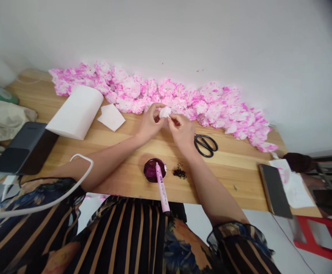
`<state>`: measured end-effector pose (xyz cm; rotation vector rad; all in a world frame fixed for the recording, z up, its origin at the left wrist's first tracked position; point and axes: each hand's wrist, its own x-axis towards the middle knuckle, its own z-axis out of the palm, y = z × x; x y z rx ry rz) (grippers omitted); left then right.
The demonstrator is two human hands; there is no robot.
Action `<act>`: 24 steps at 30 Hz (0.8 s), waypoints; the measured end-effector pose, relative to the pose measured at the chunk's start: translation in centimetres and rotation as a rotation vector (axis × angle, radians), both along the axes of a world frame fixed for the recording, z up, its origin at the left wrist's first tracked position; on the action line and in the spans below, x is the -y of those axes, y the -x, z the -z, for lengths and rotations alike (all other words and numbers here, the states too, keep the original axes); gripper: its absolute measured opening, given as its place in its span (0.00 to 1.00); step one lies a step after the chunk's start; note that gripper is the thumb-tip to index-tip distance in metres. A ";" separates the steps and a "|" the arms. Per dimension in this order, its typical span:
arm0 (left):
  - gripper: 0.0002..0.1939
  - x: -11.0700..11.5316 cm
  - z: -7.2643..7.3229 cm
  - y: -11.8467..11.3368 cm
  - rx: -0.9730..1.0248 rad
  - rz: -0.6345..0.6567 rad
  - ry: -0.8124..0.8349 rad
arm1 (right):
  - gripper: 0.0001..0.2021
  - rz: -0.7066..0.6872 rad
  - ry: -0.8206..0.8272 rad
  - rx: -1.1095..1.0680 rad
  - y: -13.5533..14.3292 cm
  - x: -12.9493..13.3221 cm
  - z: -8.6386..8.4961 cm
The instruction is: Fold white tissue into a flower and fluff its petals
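Note:
Between my hands, above the middle of the table, is a small white tissue-paper flower. My left hand pinches its left side with thumb and forefinger. From the right, my right hand grips its lower edge between fingertips. Just behind lies a long row of pink and white paper flowers. Black-handled scissors rest right of my right hand, their blades hidden by it. Nearer to me, a pink marker leans across a small dark dish with purple inside. Beside it sits a little heap of black ties.
A stack of white paper and a loose white piece lie on the left. Farther left is a dark power bank with a white cable over my left arm. A phone and pink-stained paper lie right.

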<state>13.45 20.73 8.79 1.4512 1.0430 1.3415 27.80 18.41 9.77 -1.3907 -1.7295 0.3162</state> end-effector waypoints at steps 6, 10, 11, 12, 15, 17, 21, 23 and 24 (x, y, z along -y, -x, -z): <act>0.22 -0.6 0.4 0.0 0.136 0.075 0.080 | 0.10 -0.065 0.187 -0.311 -0.2 -0.3 0.0; 0.23 -1.0 0.6 0.1 0.211 0.125 0.124 | 0.12 -0.120 0.242 -0.453 -0.4 -0.9 0.5; 0.24 -1.0 0.6 0.2 0.223 0.138 0.130 | 0.12 -0.132 0.260 -0.494 -0.5 -1.0 0.7; 0.24 -1.1 0.6 0.2 0.232 0.150 0.134 | 0.12 -0.144 0.281 -0.539 -0.5 -1.1 0.8; 0.25 -1.1 0.7 0.4 0.261 0.175 0.150 | 0.13 -0.187 0.339 -0.663 -0.5 -1.2 0.8; 0.25 -1.1 0.8 0.5 0.298 0.186 0.168 | 0.14 -0.213 0.366 -0.726 -0.5 -1.2 0.8; 0.24 -1.1 0.9 0.4 0.350 0.194 0.182 | 0.13 -0.229 0.411 -0.804 -0.5 -1.0 0.5; 0.21 -1.0 0.9 0.3 0.327 0.185 0.160 | 0.13 -0.210 0.389 -0.776 -0.5 -1.0 0.4; 0.21 -1.0 0.8 0.3 0.307 0.182 0.143 | 0.13 -0.195 0.366 -0.748 -0.4 -0.9 0.3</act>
